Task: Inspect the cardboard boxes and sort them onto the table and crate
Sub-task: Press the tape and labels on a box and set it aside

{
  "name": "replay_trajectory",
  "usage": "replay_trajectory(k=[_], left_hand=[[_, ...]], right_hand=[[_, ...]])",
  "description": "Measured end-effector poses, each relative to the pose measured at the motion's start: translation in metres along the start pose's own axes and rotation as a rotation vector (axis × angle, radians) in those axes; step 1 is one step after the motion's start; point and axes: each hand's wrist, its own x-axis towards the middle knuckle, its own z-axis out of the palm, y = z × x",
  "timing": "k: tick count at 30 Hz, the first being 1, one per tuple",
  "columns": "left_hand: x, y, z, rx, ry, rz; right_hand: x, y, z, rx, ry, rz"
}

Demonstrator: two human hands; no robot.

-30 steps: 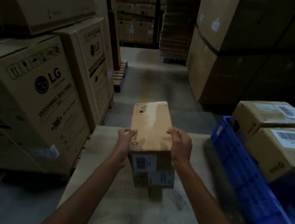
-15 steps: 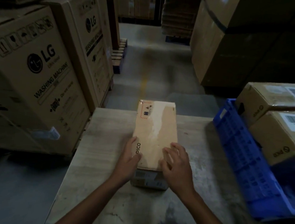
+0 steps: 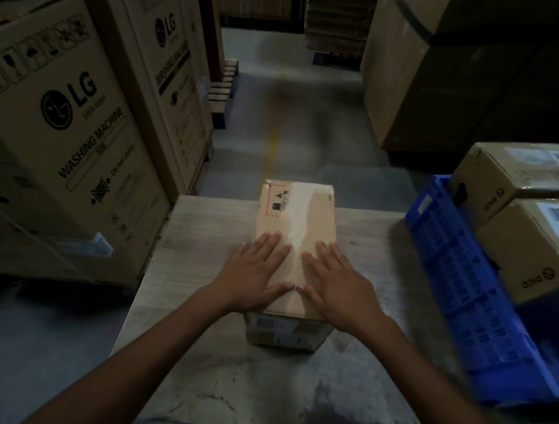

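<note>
A long brown cardboard box (image 3: 299, 213) with a taped seam lies flat on the wooden table (image 3: 193, 355), running away from me. My left hand (image 3: 255, 273) and my right hand (image 3: 336, 283) both press flat on its near top face, fingers straight, thumbs almost touching. To the right stands a blue plastic crate (image 3: 459, 293) holding two cardboard boxes with barcode labels, the far one (image 3: 515, 177) and the near one (image 3: 536, 245).
Large LG washing machine cartons (image 3: 60, 134) stand close on the left of the table. Tall cartons (image 3: 416, 72) rise at the right rear. A grey floor aisle with a yellow line (image 3: 271, 144) runs ahead, pallets beside it.
The box was held up in both hands, then set down on the table. My fingers have gone from gripping its sides to lying flat on its top.
</note>
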Motion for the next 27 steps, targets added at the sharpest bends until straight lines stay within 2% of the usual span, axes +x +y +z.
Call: replay_trajectory(k=[4,9,13,21,24,27], left_hand=[[0.002,0.002,-0.013,0.028,-0.061,0.013],[0.031,0.0,-0.043,-0.096,0.124,0.056],[0.052,-0.008,-0.031,0.006,0.004,0.015],[0.057,-0.014,-0.02,0.062,-0.016,0.002],[0.068,-0.019,-0.035,0.05,0.033,0.026],[0.089,-0.03,-0.044,0.005,0.108,-0.033]], right_hand=[[0.001,-0.001,-0.007,-0.014,-0.005,-0.025],[0.036,0.01,-0.036,0.088,0.08,0.016],[0.057,0.009,-0.025,0.039,0.009,0.015],[0.06,0.016,-0.015,0.003,0.037,0.015],[0.072,0.02,-0.03,-0.024,0.036,-0.002],[0.094,0.023,-0.042,0.015,0.042,0.017]])
